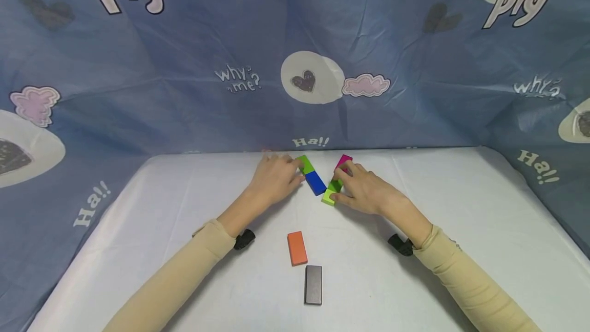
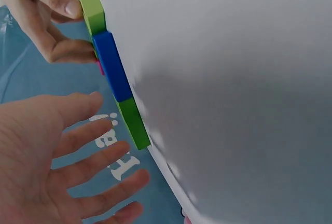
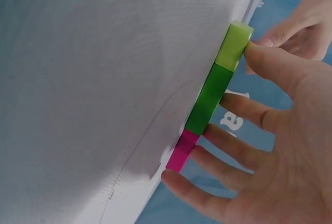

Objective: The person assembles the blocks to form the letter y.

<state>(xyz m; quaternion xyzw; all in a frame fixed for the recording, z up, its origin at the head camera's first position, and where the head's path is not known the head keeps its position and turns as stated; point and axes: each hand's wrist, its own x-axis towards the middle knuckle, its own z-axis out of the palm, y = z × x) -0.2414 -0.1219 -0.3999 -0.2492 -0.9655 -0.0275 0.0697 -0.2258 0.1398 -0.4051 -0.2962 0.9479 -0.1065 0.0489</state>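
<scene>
Two rows of small blocks lie on the white table, their near ends close together in a V. The left row is a green block (image 1: 306, 166) and a blue block (image 1: 315, 183). My left hand (image 1: 275, 178) is beside it, fingers spread and apart from each other, fingertips near the green block. A lime block (image 3: 234, 46), a darker green block (image 3: 209, 99) and a magenta block (image 3: 182, 150) form the right row. Along it rests my right hand (image 1: 369, 188), thumb at the lime block and outstretched fingertips by the other two. The hand partly hides this row in the head view.
An orange block (image 1: 297, 248) and a dark grey block (image 1: 313, 285) lie nearer on the white tabletop (image 1: 369, 281), between the forearms. Behind the table's far edge hangs a blue printed cloth (image 1: 193, 111). Dark wrist-worn devices show under both sleeves.
</scene>
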